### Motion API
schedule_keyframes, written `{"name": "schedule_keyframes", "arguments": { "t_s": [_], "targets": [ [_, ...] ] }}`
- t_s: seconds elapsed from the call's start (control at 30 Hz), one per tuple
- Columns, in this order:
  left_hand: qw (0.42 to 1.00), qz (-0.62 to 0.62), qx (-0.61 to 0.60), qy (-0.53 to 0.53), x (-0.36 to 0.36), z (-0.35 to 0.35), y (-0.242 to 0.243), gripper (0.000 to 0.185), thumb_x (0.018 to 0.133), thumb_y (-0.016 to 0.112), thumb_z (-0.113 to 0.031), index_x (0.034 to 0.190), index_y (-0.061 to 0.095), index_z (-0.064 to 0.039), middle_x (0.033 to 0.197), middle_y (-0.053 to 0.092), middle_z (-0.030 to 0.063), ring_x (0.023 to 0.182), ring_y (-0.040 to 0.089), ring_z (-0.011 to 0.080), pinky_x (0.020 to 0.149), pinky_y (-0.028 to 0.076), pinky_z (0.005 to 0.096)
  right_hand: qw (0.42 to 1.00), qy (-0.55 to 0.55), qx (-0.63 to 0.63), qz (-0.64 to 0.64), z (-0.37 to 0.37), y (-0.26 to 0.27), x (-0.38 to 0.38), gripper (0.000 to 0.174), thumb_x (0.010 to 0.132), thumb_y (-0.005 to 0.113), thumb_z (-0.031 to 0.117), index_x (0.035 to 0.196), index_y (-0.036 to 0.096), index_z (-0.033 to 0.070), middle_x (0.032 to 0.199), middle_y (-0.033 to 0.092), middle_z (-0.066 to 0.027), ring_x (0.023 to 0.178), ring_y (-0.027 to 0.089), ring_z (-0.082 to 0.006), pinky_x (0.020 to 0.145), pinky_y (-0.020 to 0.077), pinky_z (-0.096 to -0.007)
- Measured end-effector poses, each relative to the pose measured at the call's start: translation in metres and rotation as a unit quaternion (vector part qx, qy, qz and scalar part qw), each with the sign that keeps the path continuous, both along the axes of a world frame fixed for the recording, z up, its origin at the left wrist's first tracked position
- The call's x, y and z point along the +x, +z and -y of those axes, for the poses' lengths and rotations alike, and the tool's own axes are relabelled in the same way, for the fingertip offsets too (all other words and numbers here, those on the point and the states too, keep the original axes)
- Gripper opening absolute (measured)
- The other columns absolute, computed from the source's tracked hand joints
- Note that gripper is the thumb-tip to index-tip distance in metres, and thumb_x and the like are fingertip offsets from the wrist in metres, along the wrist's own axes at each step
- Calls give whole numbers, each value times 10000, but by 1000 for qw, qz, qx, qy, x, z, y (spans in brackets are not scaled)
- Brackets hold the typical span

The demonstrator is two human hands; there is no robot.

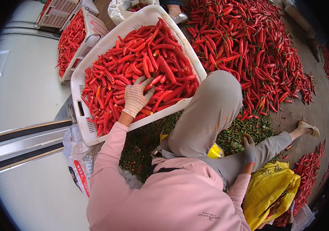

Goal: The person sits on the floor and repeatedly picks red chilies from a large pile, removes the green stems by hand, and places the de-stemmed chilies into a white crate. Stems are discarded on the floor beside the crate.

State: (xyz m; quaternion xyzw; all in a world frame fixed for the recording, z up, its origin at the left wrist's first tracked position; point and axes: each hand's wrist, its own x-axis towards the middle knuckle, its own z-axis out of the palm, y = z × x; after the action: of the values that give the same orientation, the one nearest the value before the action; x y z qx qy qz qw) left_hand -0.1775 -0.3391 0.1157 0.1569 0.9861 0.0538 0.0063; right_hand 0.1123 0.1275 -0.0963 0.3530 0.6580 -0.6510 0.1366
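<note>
A white plastic crate (81,83) stands tilted in front of me, heaped with red chili peppers (115,63). My left hand (137,95), in a striped work glove, rests on the peppers near the crate's front edge; its thumb and fingers are apart, and whether it grips a pepper is unclear. Gloved too, my right hand (249,148) lies by my lower leg, above a spread of green pepper stems (251,130). Its fingers are slightly apart and nothing shows in them. Beyond my raised knee lies a large pile of red chili peppers with green stems (248,52).
More pepper-filled crates (96,26) stand at the upper left beside a white panelled door (31,75). A white sack (116,11) and another person's shoe (179,18) are behind my crate. A yellow sack (268,190) lies at the lower right, near more peppers and another person's arm.
</note>
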Motion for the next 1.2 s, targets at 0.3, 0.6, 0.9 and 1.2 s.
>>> {"name": "schedule_keyframes", "arguments": {
  "t_s": [0.3,0.6,0.9,1.2],
  "targets": [
    [980,117,132,-96,47,7,17,438,822,644,-341,1228,605,-180,1289,543,137,1171,522,329,1065,319,494,996,8,-52,-67,7,4,-13,303,983,491,190,1202,562,-8,986,610,-39,831,562,-97,758,480,-244],
    [998,25,26,47,16,179,-19,549,822,636,-446,1293,552,-176,1315,537,73,1209,501,290,1023,338,441,999,-22,-26,-33,-6,8,3,255,972,515,156,1161,591,2,899,608,-21,787,553,-86,692,471,-234],
    [950,-36,-235,202,-21,122,49,578,860,617,-319,1397,406,-293,1443,397,100,1150,554,300,910,445,432,999,-8,17,-32,-7,-2,5,275,971,513,164,1186,585,8,935,612,-22,782,558,-93,731,487,-240],
    [991,-70,96,63,-43,92,-12,450,848,616,-261,1285,538,-187,1272,562,93,1141,542,297,966,417,416,999,-6,26,-38,4,4,5,287,964,526,174,1189,582,6,943,600,-16,793,540,-81,701,465,-226]
  ]
}}
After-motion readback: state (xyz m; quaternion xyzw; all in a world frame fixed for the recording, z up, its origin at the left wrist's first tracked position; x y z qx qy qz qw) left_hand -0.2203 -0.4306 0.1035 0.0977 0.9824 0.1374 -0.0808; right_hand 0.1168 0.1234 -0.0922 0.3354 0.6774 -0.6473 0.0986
